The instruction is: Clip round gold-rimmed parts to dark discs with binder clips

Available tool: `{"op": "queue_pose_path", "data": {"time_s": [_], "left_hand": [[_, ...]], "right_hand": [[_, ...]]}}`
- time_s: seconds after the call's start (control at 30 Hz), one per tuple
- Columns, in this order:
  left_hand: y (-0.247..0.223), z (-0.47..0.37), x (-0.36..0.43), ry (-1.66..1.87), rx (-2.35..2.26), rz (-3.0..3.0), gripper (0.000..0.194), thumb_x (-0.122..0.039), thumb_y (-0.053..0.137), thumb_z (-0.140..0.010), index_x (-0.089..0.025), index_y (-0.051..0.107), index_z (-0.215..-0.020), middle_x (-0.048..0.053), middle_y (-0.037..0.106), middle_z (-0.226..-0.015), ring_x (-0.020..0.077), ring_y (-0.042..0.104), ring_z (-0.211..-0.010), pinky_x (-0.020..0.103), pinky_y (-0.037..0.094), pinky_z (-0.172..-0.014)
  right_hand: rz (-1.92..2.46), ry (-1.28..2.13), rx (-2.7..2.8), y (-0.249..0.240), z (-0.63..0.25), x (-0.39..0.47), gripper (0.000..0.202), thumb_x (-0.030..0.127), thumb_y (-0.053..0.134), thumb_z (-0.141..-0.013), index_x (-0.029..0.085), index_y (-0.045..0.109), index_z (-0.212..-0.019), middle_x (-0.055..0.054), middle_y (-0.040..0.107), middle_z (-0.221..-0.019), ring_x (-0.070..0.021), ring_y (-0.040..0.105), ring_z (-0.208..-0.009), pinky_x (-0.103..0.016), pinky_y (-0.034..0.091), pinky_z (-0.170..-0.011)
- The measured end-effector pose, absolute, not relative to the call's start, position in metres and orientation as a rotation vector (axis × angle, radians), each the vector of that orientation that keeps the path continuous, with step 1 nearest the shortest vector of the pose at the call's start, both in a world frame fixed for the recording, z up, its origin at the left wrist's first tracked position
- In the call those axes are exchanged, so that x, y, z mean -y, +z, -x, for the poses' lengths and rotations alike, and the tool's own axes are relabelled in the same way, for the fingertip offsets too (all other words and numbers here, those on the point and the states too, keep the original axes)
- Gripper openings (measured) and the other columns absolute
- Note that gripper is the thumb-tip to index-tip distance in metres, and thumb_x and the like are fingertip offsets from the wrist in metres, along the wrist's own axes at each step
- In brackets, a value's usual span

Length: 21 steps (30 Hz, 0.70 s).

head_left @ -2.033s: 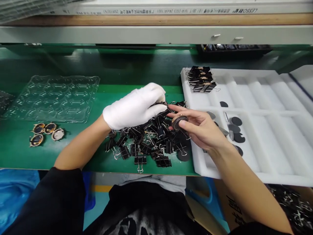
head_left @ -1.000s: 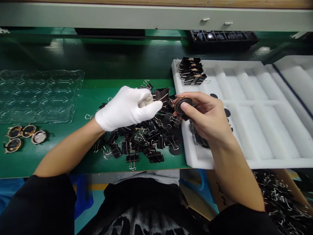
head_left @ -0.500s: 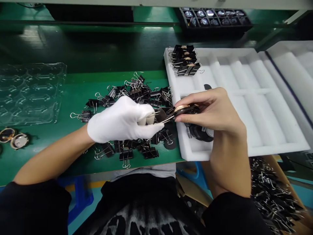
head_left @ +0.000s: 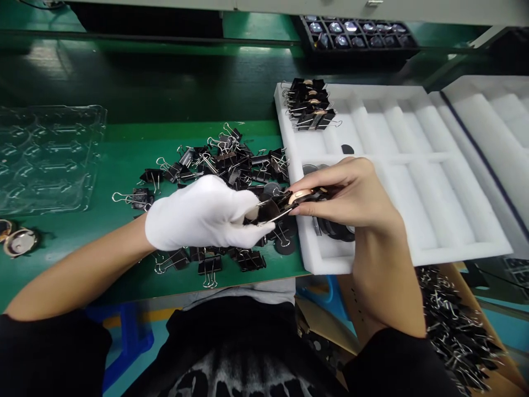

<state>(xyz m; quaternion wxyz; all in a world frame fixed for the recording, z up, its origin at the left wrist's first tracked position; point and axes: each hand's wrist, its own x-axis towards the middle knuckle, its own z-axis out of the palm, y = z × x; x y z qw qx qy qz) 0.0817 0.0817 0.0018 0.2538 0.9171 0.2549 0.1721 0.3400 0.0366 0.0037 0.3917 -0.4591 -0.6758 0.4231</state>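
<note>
My left hand (head_left: 202,215), in a white glove, is closed on the wire handles of a black binder clip (head_left: 270,210), thumb and fingers squeezing them. The clip's jaw end reaches the edge of a round gold-coloured watch case (head_left: 301,196). My bare right hand (head_left: 355,193) pinches that case between thumb and fingers, with black clip parts on its far side partly hidden by the fingers. Beneath both hands lie loose binder clips (head_left: 235,160) in a heap and a few dark discs (head_left: 285,245) on the green table.
A white foam tray (head_left: 446,215) on the right holds a row of clipped watch cases (head_left: 312,105) and dark discs (head_left: 347,149). A clear plastic tray (head_left: 49,160) and gold-rimmed cases (head_left: 20,242) lie left. A box of binder clips (head_left: 458,331) stands below right.
The view has shifted slightly. Both hands sit a little lower in the picture, still holding the clip and the watch case together.
</note>
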Motion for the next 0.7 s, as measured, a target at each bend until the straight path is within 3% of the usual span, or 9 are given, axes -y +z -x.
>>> {"op": "queue_pose_path", "data": {"time_s": [0.13,0.27,0.4,0.5,0.6,0.7], "left_hand": [[-0.003,-0.083,-0.080,0.475,-0.676,-2.511,0.052,-0.053,0.067,-0.085,-0.023,0.035,-0.057,-0.006,0.030,-0.047,0.0109,0.022,-0.046,0.033,0.020,-0.050],[-0.008,-0.084,-0.085,0.499,-0.608,-2.600,0.045,-0.051,0.066,-0.088,-0.023,0.043,-0.061,-0.006,0.043,-0.046,0.0101,0.031,-0.044,0.031,0.023,-0.049],[0.003,-0.084,-0.095,0.461,-0.660,-2.578,0.029,-0.049,0.064,-0.090,-0.021,0.064,-0.081,-0.004,0.062,-0.055,0.0110,0.053,-0.048,0.027,0.036,-0.052],[0.017,-0.083,-0.098,0.410,-0.806,-2.292,0.037,-0.054,0.060,-0.095,-0.020,0.070,-0.101,0.001,0.076,-0.076,0.0142,0.067,-0.061,0.027,0.048,-0.061],[0.023,-0.084,-0.095,0.330,-0.806,-1.847,0.055,-0.059,0.040,-0.105,-0.017,0.071,-0.086,0.006,0.077,-0.073,0.0142,0.067,-0.055,0.029,0.054,-0.064],[0.024,-0.086,-0.091,0.288,-0.771,-1.643,0.058,-0.056,0.047,-0.104,-0.018,0.061,-0.062,0.004,0.066,-0.052,0.0123,0.059,-0.044,0.029,0.054,-0.061]], "right_hand": [[1.109,1.135,1.689,0.004,-0.340,-0.037,0.021,0.031,0.097,-0.068,0.032,0.086,-0.086,0.000,0.081,-0.082,-0.0245,0.078,-0.072,-0.042,0.071,-0.075],[1.099,1.074,1.767,0.003,-0.342,-0.039,0.016,0.028,0.095,-0.072,0.031,0.086,-0.086,-0.001,0.081,-0.083,-0.0236,0.077,-0.073,-0.040,0.069,-0.074],[1.094,0.780,1.831,-0.004,-0.344,-0.042,0.018,0.036,0.093,-0.076,0.031,0.086,-0.092,0.000,0.081,-0.086,-0.0239,0.077,-0.073,-0.041,0.067,-0.070],[0.995,0.441,1.850,-0.013,-0.343,-0.044,0.014,0.031,0.086,-0.086,0.034,0.084,-0.099,0.000,0.082,-0.100,-0.0265,0.080,-0.091,-0.047,0.065,-0.085],[1.012,0.275,1.937,-0.017,-0.340,-0.041,0.019,0.026,0.080,-0.091,0.040,0.083,-0.103,0.003,0.080,-0.114,-0.0290,0.076,-0.112,-0.053,0.058,-0.100],[1.116,0.291,2.050,-0.014,-0.338,-0.036,0.022,0.028,0.080,-0.091,0.043,0.081,-0.108,0.004,0.078,-0.120,-0.0318,0.072,-0.121,-0.057,0.054,-0.106]]}}
